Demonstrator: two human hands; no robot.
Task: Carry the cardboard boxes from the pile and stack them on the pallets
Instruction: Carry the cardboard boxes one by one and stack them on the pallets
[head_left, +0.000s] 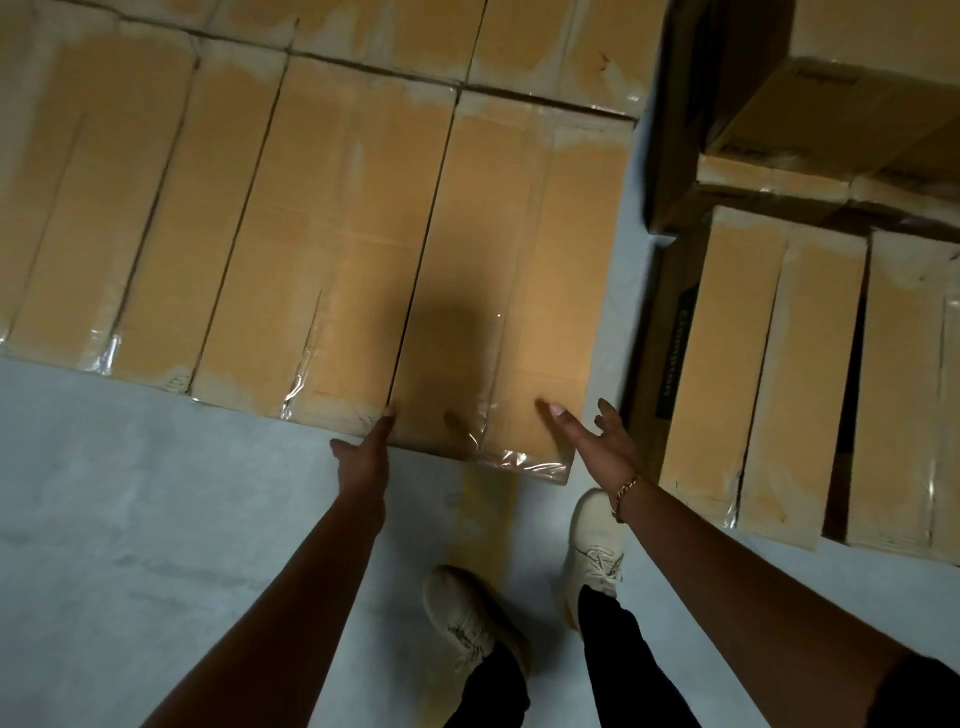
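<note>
— What are your hands doing right now?

— Your left hand (363, 457) lies flat and edge-on against the near end of the cardboard box (509, 291), fingers straight, tips at the seam where it meets the neighbouring box (317, 249). It presses or steadies; it clasps nothing. Your right hand (602, 441) is spread open, fingers loosely splayed over the box's near right corner, closed on nothing. Whether its fingertips actually touch the cardboard, I can't quite tell, since the frame is dim and a little blurred there.

— And the box itself?

— It sits at the right end of a row of long boxes laid side by side, tight against the neighbour on its left. Clear tape (519, 460) crinkles over its near end. A gold bracelet (623, 496) circles your right wrist.

— What surrounds it?

— Pale grey floor (156, 493) under you, your light-coloured shoes (467, 618) just short of the box. To the right, across a strip of floor, stands a second stack of boxes (769, 364), with more piled behind it.
</note>
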